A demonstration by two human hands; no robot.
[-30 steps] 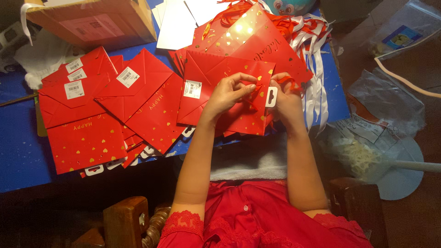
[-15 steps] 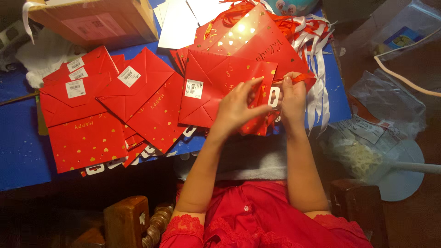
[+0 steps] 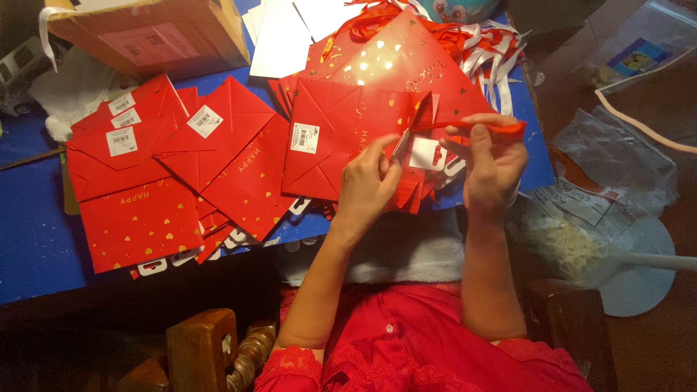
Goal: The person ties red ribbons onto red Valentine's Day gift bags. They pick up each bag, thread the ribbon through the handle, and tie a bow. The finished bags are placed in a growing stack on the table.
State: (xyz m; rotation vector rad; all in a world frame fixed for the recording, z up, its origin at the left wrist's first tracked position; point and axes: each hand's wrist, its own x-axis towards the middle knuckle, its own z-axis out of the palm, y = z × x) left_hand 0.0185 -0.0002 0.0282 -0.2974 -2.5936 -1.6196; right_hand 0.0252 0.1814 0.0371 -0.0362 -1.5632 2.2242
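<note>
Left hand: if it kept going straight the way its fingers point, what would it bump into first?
The left hand points up and slightly right, its fingertips already at a small white tag. Going on, it would probably meet the red gift bag lying flat just beyond, though how high the hand sits above it is unclear.

A blue table (image 3: 33, 247) with flat red paper bags (image 3: 138, 210), white sheets (image 3: 279, 40), a cardboard box (image 3: 156, 33) and ribbons (image 3: 494, 51).

Glossy red paper bags (image 3: 363, 138) w/ gold foil; satin ribbon (image 3: 472, 125); matt cardboard box (image 3: 156, 36).
</note>
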